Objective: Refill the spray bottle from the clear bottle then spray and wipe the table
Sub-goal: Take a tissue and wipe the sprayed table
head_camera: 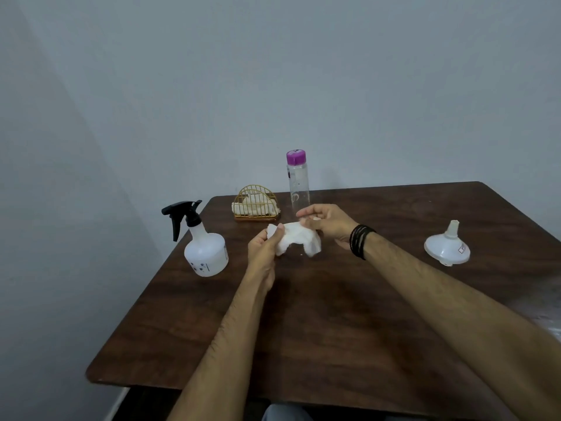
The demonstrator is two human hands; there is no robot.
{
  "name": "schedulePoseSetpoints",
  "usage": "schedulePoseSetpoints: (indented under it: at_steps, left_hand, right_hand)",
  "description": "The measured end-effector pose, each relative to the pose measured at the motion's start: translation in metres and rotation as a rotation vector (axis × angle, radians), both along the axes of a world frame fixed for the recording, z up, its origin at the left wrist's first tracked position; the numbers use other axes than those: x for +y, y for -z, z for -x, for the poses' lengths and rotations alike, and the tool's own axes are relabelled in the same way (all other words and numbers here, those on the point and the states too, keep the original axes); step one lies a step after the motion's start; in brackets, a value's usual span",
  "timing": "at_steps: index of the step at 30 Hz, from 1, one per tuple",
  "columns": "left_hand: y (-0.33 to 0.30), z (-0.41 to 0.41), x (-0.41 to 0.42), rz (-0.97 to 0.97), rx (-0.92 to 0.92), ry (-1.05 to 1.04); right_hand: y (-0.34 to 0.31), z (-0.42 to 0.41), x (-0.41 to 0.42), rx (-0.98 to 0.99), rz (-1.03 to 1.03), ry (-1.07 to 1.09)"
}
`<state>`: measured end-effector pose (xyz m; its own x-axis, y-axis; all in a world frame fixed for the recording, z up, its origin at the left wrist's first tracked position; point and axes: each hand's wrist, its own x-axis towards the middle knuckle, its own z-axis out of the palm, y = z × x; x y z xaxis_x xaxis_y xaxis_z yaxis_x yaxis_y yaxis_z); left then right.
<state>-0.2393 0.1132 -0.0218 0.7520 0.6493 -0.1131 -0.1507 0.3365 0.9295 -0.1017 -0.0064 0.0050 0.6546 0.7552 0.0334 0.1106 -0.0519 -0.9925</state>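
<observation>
- Clear bottle (297, 183): base hidden behind right hand (326, 223).
- Spray bottle (204, 247): label markings too small to read.
- Table (334, 329): near edge cut off by frame bottom.

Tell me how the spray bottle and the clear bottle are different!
The spray bottle is short, round and milky white; the clear bottle is tall, slim and see-through. The spray bottle wears a black trigger top, while the clear bottle has a purple cap. The spray bottle stands near the table's left edge; the clear bottle stands farther back, behind the hands. Both stand upright on the wooden table, closed.
</observation>
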Motion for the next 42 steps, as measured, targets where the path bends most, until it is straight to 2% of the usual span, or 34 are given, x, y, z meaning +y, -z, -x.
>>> schedulePoseSetpoints:
  at_steps: [3, 6, 9, 12, 14, 18, 21, 24, 28, 29, 30, 33, 35, 37, 39, 42]
  left_hand:
    - [-0.004, -0.001, -0.006, 0.023, 0.058, 0.059]
    - [-0.005, -0.001, -0.012, -0.058, 0.118, 0.065]
    - [-0.003, -0.003, -0.02, -0.123, 0.144, 0.068]
    - [0.001, -0.006, -0.025, -0.207, 0.178, 0.1]
    - [0.002, -0.007, -0.03, -0.289, 0.227, 0.105]
    - [0.008, -0.006, -0.035, -0.393, 0.356, 0.126]
    - [0.022, -0.002, -0.029, -0.492, 0.422, 0.045]
    - [0.034, 0.003, -0.028, -0.581, 0.402, -0.09]
    - [0.04, 0.004, -0.035, -0.663, 0.413, -0.13]
    - [0.04, 0.005, -0.036, -0.67, 0.417, -0.134]
    - [0.039, 0.006, -0.037, -0.676, 0.417, -0.14]
    - [0.036, 0.009, -0.039, -0.724, 0.41, -0.135]
    - [0.035, 0.012, -0.046, -0.841, 0.406, -0.125]
    - [0.038, 0.016, -0.057, -1.033, 0.389, -0.13]
    - [0.043, 0.019, -0.073, -1.278, 0.315, -0.049]
    - [0.048, 0.017, -0.093, -1.585, 0.336, 0.341]
  right_hand:
    - [0.007, -0.002, -0.006, -0.027, -0.005, 0.072]
    - [0.004, 0.005, -0.014, -0.022, 0.009, 0.145]
    - [-0.004, 0.008, -0.028, 0.025, 0.148, 0.066]
    - [-0.007, 0.003, -0.043, -0.09, 0.311, 0.007]
    - [-0.009, 0.0, -0.053, -0.159, 0.334, 0.051]
    - [-0.013, -0.008, -0.077, -0.153, 0.299, 0.18]
    - [-0.015, -0.018, -0.094, -0.154, 0.324, 0.258]
    - [-0.018, -0.016, -0.105, -0.081, 0.384, 0.166]
    - [-0.01, 0.0, -0.112, 0.167, 0.357, 0.049]
    - [-0.005, 0.002, -0.112, 0.134, 0.4, 0.08]
    - [0.0, 0.003, -0.111, 0.016, 0.495, 0.143]
    - [0.008, 0.012, -0.117, -0.59, 0.912, 0.332]
    - [0.014, 0.028, -0.123, -0.829, 0.873, 0.339]
    - [0.024, 0.047, -0.129, -0.901, 0.696, 0.272]
    - [0.041, 0.064, -0.131, -0.892, 0.672, 0.161]
    - [0.07, 0.073, -0.128, -0.827, 0.808, -0.015]
